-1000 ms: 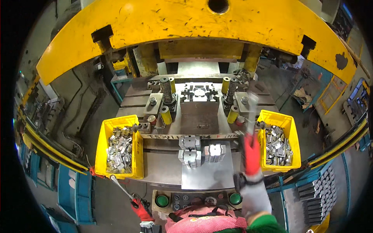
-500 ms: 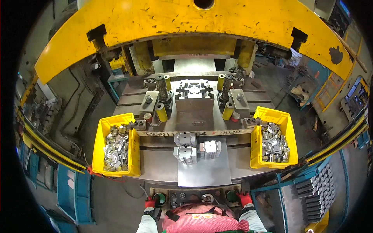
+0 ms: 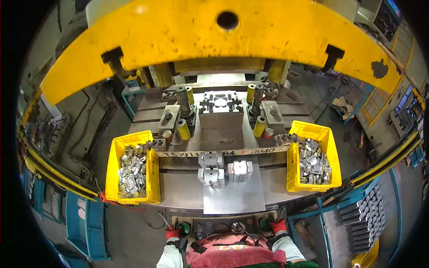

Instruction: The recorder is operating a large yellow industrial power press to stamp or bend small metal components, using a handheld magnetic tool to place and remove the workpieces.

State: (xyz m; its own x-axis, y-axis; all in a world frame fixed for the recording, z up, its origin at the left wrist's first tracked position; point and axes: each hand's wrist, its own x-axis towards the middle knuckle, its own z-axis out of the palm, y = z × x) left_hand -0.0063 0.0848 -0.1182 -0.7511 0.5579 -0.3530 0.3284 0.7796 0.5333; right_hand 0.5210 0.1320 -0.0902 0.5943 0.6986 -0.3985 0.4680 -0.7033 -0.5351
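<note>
The left green button (image 3: 183,229) lies just inward of the left grip (image 3: 172,232), the right green button (image 3: 266,224) just inward of the right grip (image 3: 279,227); how closed either grip is, I cannot tell. A slim metal tool (image 3: 164,219) juts beyond the left grip: probably stiff, light, best held low. The buttons seem firm, suiting a flat palm.

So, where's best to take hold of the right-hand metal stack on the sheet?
Probably by the left and right sides of the metal stack, coming from the person's side: it stands upright, only the sheet lies before it, and a narrow gap parts it from the stacks on its left.
</note>
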